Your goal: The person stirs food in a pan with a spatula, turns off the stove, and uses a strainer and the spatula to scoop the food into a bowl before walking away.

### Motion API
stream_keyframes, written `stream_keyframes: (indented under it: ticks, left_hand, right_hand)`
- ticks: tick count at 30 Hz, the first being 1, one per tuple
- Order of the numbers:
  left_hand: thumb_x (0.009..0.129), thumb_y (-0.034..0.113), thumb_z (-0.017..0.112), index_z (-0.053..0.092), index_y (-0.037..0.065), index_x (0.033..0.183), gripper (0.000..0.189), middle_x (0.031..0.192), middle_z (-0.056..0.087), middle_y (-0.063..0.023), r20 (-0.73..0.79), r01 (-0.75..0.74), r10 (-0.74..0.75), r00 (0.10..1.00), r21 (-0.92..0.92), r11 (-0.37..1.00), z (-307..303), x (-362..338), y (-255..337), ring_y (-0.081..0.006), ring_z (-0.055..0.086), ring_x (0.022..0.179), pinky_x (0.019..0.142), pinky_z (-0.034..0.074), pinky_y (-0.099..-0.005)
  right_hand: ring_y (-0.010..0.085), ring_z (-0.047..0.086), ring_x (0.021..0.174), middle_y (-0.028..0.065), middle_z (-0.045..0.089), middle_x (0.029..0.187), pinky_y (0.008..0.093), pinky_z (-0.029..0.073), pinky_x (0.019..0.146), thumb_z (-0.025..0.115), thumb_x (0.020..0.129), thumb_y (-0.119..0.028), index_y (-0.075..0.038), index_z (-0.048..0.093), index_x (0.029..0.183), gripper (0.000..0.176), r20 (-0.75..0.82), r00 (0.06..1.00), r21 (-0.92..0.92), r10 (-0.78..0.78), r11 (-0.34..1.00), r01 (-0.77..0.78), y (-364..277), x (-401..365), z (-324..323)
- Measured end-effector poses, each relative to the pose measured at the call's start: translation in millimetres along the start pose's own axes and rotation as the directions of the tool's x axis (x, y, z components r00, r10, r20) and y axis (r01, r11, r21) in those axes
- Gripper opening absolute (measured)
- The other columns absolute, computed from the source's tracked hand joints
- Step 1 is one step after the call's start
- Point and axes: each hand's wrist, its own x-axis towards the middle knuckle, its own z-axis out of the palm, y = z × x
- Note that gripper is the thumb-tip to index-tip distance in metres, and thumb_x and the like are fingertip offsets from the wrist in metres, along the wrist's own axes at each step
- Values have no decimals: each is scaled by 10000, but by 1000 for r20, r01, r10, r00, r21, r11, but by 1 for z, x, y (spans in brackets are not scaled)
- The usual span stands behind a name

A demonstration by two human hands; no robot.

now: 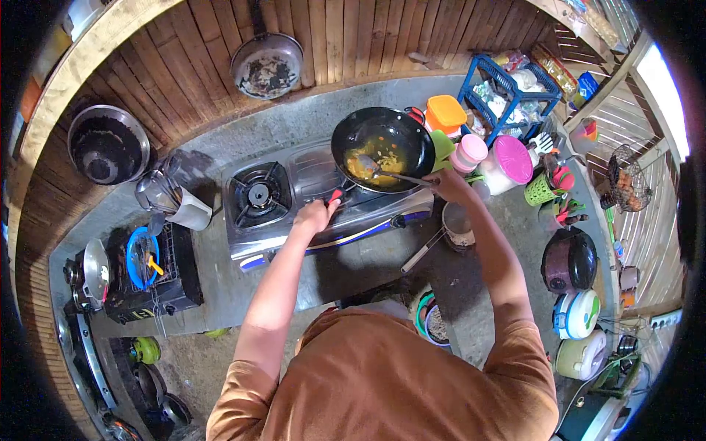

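Observation:
A black wok with yellow food in it sits on the right burner of a steel two-burner stove. My left hand grips the wok's red-tipped handle at the stove's front. My right hand holds a metal spatula by its long handle, its blade resting in the food. The left burner is bare.
A blender jug and a dark box with a blue plate stand left of the stove. Coloured plastic containers and a blue rack crowd the right. A small pot sits near my right arm. Rice cookers stand far right.

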Motion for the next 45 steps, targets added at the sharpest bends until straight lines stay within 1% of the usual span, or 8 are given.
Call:
stream_keyframes:
  ticks: [5,20,26,28,35,38,41,45]
  left_hand:
    - [845,619,287,557,-99,1005,783,1001,554,-309,-51,-41,40,998,-31,999,4,2,-4,-399,527,1005,885,407,-432]
    - [848,613,290,544,-88,1032,767,999,557,-305,-25,-38,38,999,-29,999,2,1,-4,-404,529,1000,868,417,-439]
    - [850,612,286,544,-88,1031,768,1023,548,-303,-51,-56,55,997,-19,998,2,-1,-4,-401,519,1018,880,411,-436]
    - [850,613,285,543,-89,1031,770,1028,547,-302,-39,-57,56,998,-22,998,2,1,-4,-401,517,1021,883,410,-435]
    - [847,618,285,541,-115,1009,793,997,550,-318,-55,-54,52,997,-30,998,4,1,-5,-405,525,1005,876,412,-435]
    - [845,620,287,542,-123,1000,801,982,552,-324,-63,-61,58,996,-43,997,6,3,-6,-408,529,997,870,414,-434]
    - [843,624,285,545,-122,996,804,986,552,-321,-72,-64,62,996,-32,997,7,3,-7,-409,528,997,869,414,-433]
    - [841,629,282,546,-120,996,809,988,552,-319,-69,-59,57,996,-29,998,5,2,-6,-409,526,1001,871,414,-433]
  right_hand:
    - [301,622,724,166,633,791,387,483,688,540,759,-98,-152,642,1029,294,-50,998,105,-47,993,52,13,-15,-5]
    - [353,603,793,178,609,883,438,482,687,418,769,-19,-110,613,1043,348,-465,877,-354,124,881,-313,23,-13,-7]
    - [334,594,879,194,603,966,412,487,713,506,742,-21,-96,621,1030,319,-406,895,-68,185,970,-232,56,-11,5]
    - [279,605,893,169,618,948,390,488,714,561,730,-22,-81,613,1050,329,-211,977,-114,-41,993,17,50,-17,-2]
    - [189,605,830,111,632,907,338,482,728,581,730,-18,-44,612,1051,323,101,989,97,112,988,-122,9,-20,-11]
    - [207,605,785,131,641,856,334,479,706,583,730,-16,-47,612,1049,322,-82,996,259,-23,965,44,14,-16,-4]
    - [261,614,778,177,632,867,352,483,685,567,741,-32,-75,620,1043,310,-252,963,-49,-92,995,82,5,-13,-11]
    - [340,603,786,215,601,895,407,484,686,478,768,-36,-134,609,1075,348,-350,930,-133,113,977,-169,-13,-17,-22]
